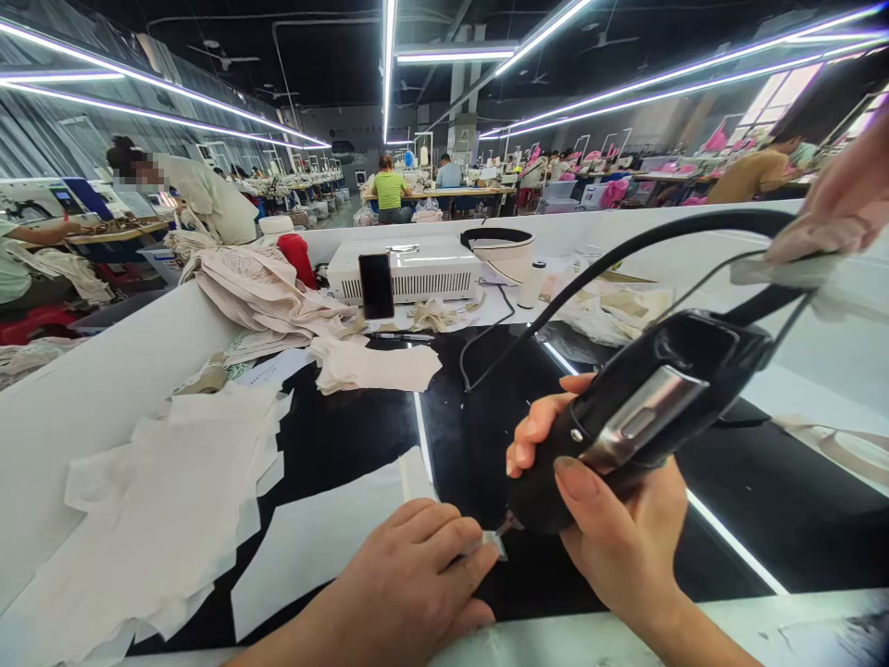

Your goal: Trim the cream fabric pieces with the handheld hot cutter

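My right hand (618,519) is wrapped around a black corded handheld tool (645,398) with a metal lever on its side. The tool tilts down to the left, its narrow tip beside the fingers of my left hand (423,574). Those left fingers are closed on the right end of a white sheet-like piece (326,528) that lies flat on the black tabletop. A small pale edge sticks out past the fingertips, close to the tool's tip; whether they touch I cannot tell. My fingers hide part of the piece.
A pile of white cut pieces (167,500) covers the left side, with a smaller stack (375,364) farther back. Behind stand a phone (376,286), a white vented box (340,273) and a round container (510,255). A black cable (625,245) arches rightward to a blurred pinkish shape.
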### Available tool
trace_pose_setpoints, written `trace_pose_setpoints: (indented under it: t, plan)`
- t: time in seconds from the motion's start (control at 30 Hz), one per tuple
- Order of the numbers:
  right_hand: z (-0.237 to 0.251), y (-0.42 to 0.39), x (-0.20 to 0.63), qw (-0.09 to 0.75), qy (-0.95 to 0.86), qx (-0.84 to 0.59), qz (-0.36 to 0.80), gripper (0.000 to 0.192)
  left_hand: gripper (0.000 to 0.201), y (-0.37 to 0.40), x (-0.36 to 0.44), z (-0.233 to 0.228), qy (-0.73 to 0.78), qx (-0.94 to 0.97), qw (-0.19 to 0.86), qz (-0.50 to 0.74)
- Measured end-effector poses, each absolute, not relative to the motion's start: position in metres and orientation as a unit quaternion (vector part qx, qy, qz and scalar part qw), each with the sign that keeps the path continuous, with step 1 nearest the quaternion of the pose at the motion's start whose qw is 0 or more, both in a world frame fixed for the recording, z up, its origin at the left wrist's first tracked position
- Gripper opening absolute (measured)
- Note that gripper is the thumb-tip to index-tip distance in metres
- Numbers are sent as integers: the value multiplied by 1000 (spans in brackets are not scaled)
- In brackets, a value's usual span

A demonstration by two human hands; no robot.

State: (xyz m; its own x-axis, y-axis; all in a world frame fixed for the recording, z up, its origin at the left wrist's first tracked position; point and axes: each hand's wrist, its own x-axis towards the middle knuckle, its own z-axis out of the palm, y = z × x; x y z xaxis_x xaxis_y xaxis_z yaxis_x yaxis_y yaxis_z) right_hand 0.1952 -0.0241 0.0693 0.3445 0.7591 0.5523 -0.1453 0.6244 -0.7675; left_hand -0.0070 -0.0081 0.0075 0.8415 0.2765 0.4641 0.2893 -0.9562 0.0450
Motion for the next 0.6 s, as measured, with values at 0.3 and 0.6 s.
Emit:
trace_pose_setpoints:
  t: [0.3,0.6]
  plan:
    - [69,-25,195,758,-484,-317,302,45,36,-11,-6,9,-169,-955,-8,-244]
    - [68,-24,195,755,-489,-312,305,43,41,-12,-6,13,-183,-949,-4,-256]
